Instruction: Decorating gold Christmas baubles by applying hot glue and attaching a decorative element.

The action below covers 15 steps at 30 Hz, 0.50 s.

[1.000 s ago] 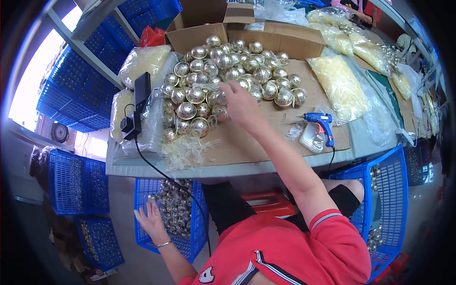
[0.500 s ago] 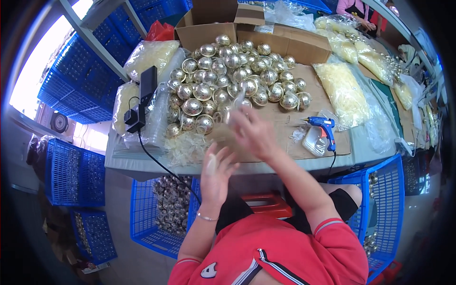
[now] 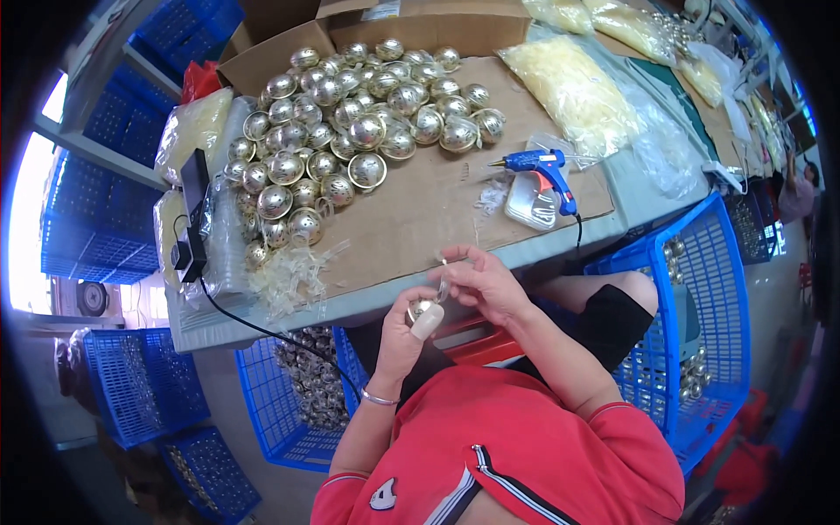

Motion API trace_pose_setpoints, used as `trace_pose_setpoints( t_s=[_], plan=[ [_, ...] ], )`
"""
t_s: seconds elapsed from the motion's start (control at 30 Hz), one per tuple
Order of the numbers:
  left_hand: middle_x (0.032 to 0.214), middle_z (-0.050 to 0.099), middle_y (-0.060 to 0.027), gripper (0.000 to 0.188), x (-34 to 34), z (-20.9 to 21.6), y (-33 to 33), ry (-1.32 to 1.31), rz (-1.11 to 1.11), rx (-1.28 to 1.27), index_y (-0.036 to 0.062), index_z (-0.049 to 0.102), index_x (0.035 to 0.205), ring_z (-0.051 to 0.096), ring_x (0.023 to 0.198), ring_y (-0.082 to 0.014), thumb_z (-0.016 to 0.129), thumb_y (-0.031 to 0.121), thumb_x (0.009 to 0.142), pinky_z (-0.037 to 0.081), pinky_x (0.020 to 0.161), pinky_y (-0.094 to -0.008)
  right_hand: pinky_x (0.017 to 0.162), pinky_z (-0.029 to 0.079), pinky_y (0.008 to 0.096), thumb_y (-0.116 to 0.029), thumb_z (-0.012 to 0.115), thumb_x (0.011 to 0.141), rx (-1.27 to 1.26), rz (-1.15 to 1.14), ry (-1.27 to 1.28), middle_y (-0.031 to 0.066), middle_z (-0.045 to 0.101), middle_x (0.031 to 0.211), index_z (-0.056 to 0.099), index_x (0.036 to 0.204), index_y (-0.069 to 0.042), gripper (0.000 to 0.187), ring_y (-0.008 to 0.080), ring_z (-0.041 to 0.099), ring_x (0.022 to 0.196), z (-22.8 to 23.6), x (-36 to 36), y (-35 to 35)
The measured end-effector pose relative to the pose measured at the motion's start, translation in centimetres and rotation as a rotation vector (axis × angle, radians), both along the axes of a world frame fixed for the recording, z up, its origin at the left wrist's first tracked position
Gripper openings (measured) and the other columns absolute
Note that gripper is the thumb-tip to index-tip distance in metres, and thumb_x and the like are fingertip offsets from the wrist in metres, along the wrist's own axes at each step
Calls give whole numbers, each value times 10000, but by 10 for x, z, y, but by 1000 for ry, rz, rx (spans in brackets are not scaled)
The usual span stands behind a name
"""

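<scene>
A gold bauble (image 3: 417, 308) is held in my left hand (image 3: 398, 341), whose fingers curl round it; the thumb wears a pale finger cover (image 3: 427, 321). My right hand (image 3: 494, 289) pinches a thin translucent ribbon (image 3: 444, 285) just above the bauble; whether the two are joined I cannot tell. Both hands are over my lap, at the table's front edge. Beyond them, many patterned gold baubles (image 3: 367, 131) lie heaped on a cardboard sheet (image 3: 394, 236). A tangle of pale ribbons (image 3: 289, 278) sits at the heap's near left.
A blue glue gun (image 3: 535, 162) rests by a clear plastic tray (image 3: 532, 208), its cable running off the front edge. Bags of pale ribbon (image 3: 573, 96) lie behind. A black power strip (image 3: 194, 197) stands left. Blue crates (image 3: 262, 394) flank my legs; the right crate (image 3: 722, 324) holds baubles.
My right hand has drawn back from the heap toward my left hand. The left hand, earlier spread, is now closed round a bauble. The view has shifted, too.
</scene>
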<state>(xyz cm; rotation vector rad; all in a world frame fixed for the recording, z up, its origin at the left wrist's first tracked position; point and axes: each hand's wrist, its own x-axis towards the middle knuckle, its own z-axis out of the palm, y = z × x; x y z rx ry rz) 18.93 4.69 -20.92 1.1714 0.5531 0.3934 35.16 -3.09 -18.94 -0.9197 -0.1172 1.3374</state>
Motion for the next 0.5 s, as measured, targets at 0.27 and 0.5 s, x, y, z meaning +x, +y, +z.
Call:
trace_pose_setpoints(
  t_s=[0.27,0.5],
  plan=[
    [957,605,-104,247,-9,-6,-7,-56,46,-166,72,501,1130,591,784,-145,566,146,903,464,603,-240,548,435,194,-56,601,872,142,-34,-108,118,665,846,549,1128,13,271,98,581,655,0,5,-3],
    [1060,582,-145,268,-6,3,-14,-57,136,-514,91,472,1171,612,936,-250,487,237,947,525,706,-322,618,472,215,-42,609,858,139,25,-410,91,655,837,665,959,14,128,112,595,689,13,9,-7]
  ],
)
